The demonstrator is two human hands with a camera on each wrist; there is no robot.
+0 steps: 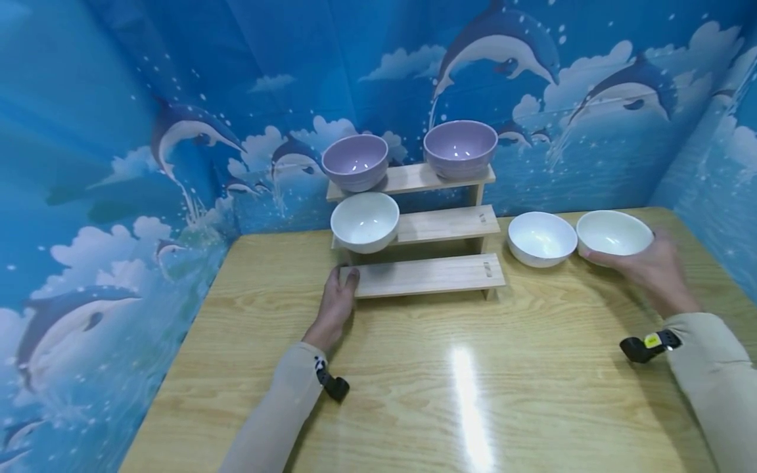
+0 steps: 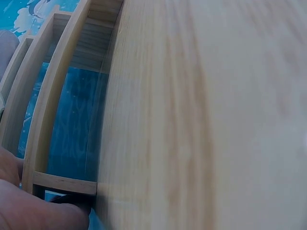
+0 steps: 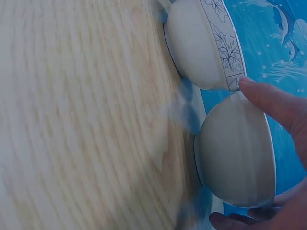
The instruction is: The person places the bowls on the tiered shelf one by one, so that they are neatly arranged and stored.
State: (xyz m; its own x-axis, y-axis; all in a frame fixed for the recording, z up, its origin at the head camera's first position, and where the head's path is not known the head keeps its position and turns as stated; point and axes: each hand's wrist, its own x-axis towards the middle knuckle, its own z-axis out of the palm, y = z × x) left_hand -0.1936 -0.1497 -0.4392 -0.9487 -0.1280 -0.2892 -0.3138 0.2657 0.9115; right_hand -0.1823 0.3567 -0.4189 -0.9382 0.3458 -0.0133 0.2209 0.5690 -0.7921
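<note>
My left hand (image 1: pixel 335 303) grips the left end of the lowest step of a three-tier wooden display stand (image 1: pixel 426 276). In the left wrist view, the fingers (image 2: pixel 43 206) are at the end of the stand's frame (image 2: pixel 57 91). At the right, my right hand (image 1: pixel 659 272) holds a white bowl (image 1: pixel 615 233) by its sides, thumb near the rim. This bowl (image 3: pixel 237 153) looks plain outside in the right wrist view. Beside it sits another white bowl (image 1: pixel 542 240), whose outer band (image 3: pixel 228 50) has a dark leaf pattern. The right thumb reaches that bowl's rim.
Two purple bowls, one left (image 1: pixel 356 163) and one right (image 1: pixel 460 150), stand on the top step. A white bowl (image 1: pixel 365 223) stands at the left of the middle step. A dolphin-print backdrop (image 1: pixel 367 59) rises behind the wooden table (image 1: pixel 402 394).
</note>
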